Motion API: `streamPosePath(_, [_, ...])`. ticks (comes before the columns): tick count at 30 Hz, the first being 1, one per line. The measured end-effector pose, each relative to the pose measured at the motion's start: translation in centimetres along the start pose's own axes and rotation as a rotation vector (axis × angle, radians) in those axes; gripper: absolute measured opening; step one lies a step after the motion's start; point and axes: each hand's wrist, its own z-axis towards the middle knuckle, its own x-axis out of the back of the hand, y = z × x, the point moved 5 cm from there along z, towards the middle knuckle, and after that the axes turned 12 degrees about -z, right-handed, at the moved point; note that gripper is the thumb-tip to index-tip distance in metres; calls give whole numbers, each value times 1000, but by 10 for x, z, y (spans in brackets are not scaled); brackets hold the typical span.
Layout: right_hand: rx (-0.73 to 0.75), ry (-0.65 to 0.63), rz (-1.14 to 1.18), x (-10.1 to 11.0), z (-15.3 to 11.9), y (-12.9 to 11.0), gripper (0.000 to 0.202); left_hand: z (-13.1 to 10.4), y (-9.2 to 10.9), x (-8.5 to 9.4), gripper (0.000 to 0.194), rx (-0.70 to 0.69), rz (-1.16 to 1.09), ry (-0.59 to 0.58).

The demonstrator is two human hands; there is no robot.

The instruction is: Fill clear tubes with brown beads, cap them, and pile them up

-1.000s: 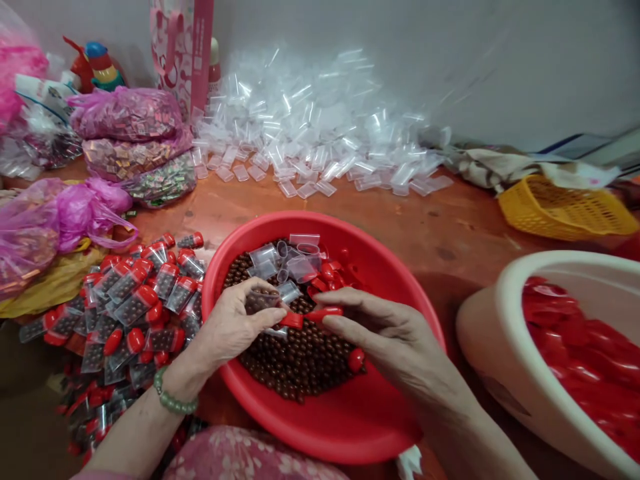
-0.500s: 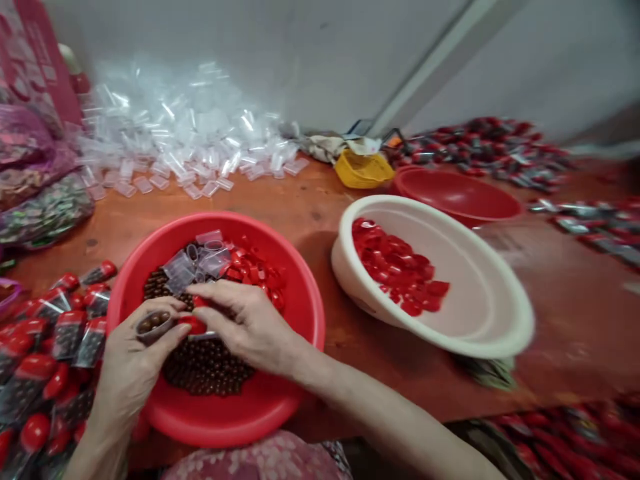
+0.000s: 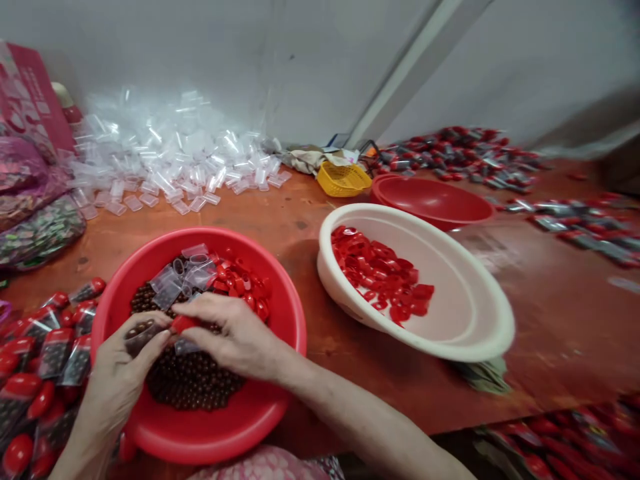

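Over a red basin (image 3: pixel 297 320) both my hands meet. My left hand (image 3: pixel 113 373) is closed around a small clear plastic container (image 3: pixel 140 333) with brown balls showing at its open mouth. My right hand (image 3: pixel 240 337) pinches a red cap (image 3: pixel 183 324) close to my left fingertips. A piece of clear plastic (image 3: pixel 185 346) shows under the right fingers, partly hidden. Inside the basin lie many loose brown balls (image 3: pixel 200 383), a cluster of clear containers (image 3: pixel 167 283) and loose red caps (image 3: pixel 245 283).
Capped containers (image 3: pixel 55 350) pile up at left. A white basin (image 3: pixel 480 300) with red caps (image 3: pixel 383 270) tilts at right. Behind stand clear containers (image 3: pixel 170 157), a yellow basket (image 3: pixel 344 181), a red bowl (image 3: pixel 435 200) and more filled containers (image 3: pixel 465 153).
The view has shifted, so most things appear further left and slightly lower. My hands stay together over the basin; the left-hand container's mouth is now more covered by fingers.
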Motion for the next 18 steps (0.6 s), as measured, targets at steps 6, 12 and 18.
streamPosePath(6, [-123,125,385,21,-8,14,22,-15,3,-42,15,107,-74,-303])
streamPosePath(12, [-24,166,304,27,-21,3,29,-30,5,-65,15,128,-330,-419])
streamPosePath(18, [222,51,41,21,-25,-7,23,-37,4,-73,12,71,-364,-467])
